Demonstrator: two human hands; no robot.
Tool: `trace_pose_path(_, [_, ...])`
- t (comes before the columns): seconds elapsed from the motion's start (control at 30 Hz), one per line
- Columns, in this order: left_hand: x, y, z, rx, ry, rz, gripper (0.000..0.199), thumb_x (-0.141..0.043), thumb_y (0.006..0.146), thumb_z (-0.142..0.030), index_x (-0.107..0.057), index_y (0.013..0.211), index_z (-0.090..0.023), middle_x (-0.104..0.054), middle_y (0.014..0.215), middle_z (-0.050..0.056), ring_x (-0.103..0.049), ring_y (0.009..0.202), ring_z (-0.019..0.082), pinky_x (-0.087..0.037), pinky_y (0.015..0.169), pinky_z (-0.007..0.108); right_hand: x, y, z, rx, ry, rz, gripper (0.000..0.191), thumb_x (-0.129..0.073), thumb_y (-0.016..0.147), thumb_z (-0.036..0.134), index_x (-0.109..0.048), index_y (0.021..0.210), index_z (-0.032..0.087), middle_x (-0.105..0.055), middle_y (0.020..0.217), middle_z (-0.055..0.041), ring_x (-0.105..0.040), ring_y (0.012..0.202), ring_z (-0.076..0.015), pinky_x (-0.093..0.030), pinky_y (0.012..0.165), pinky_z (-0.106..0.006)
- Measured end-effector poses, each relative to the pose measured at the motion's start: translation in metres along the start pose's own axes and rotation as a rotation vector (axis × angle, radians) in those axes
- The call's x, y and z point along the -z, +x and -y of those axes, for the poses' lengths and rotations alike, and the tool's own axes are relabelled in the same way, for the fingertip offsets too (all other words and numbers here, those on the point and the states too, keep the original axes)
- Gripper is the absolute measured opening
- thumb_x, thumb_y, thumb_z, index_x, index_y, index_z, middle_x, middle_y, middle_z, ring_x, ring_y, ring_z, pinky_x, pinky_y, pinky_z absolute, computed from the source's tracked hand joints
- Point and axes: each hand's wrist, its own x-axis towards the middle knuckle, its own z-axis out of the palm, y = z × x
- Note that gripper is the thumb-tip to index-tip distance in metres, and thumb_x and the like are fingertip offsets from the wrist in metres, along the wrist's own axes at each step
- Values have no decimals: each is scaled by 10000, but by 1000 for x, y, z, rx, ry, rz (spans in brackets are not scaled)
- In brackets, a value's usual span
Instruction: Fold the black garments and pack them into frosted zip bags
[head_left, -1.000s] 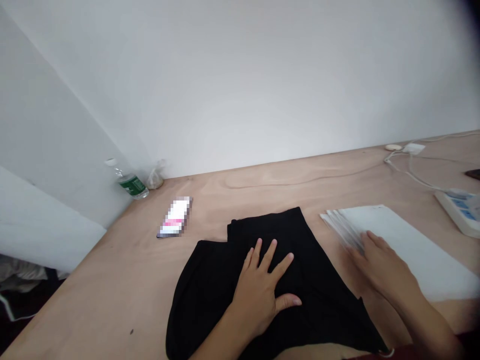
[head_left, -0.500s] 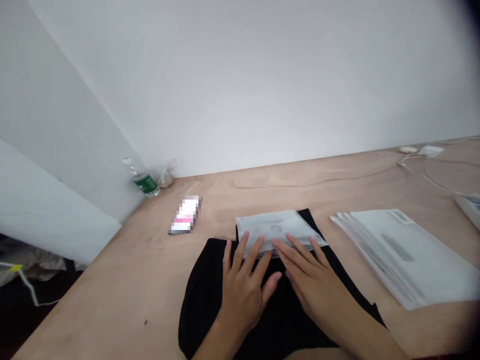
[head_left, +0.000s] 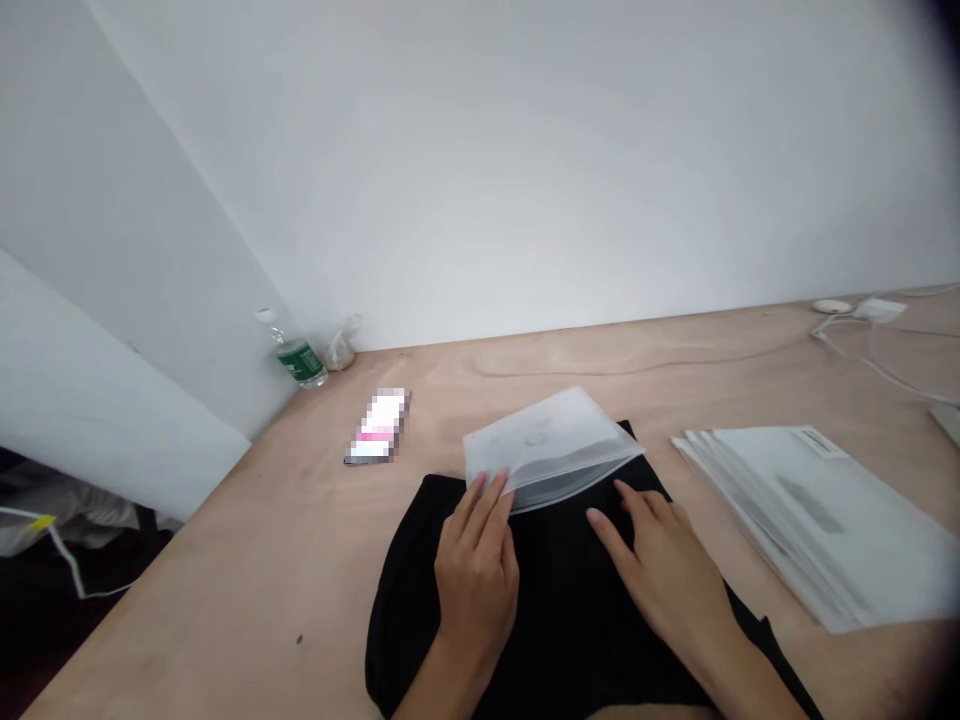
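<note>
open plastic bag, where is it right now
Just right of centre in the head view, the open plastic bag lies over the far end of the black cloth, the left hand touching its near left corner.

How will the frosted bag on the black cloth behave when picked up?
The frosted bag should be light for its size, being thin and translucent. It's probably floppy: its near edge gapes open. It may slip, as its surface looks smooth.

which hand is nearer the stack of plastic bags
Right. The right hand is left of the stack; the left hand is farther left, touching a single bag.
</note>
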Motion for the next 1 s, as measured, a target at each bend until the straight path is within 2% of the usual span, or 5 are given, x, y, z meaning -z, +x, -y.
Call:
trace_pose_path(0.4, [-6,-1,4,75,-117,23,411,-397,807,-16,-552,1146,-187,-594,1202,61,-484,1185,215,-488,916,425,-5,21,3,-81,280,218,426,-432,802,498,-473,1138,240,-615,1015,-95,-600,943,-289,-471,718,-416])
trace_pose_path(0.53, [-7,-2,8,121,-149,18,426,-384,815,-12,-538,1168,-194,-575,1227,48,-417,1241,211,-450,960,446,-13,23,4,-215,543,165,483,-533,735,474,-460,1145,229,-620,1077,-115,-565,1042,-309,-488,753,-431])
trace_pose_path(0.7, [-6,0,10,168,-184,-37,470,-380,814,-7,-502,1218,-213,-535,1274,38,-366,1275,210,-416,992,458,1,-7,3,-358,1088,178,624,-500,771,392,-307,1327,184,-643,1070,-127,-633,934,-277,-533,742,-426])
trace_pose_path(0.87, [-7,1,7,153,-194,-29,510,-381,804,6,-467,1252,-222,-510,1299,38,-365,1276,203,-396,1010,456,27,-48,-3,-424,1245,453,462,-419,795,325,-478,1239,208,-686,976,-119,-650,883,-291,-544,667,-428])
trace_pose_path(1.0, [-8,-2,7,79,-227,35,526,-371,808,16,-437,1277,-215,-483,1323,54,-369,1274,200,-406,1005,433,30,-41,11,-547,1275,463,524,-421,796,318,-387,1308,212,-690,969,-111,-662,841,-267,-546,667,-413])
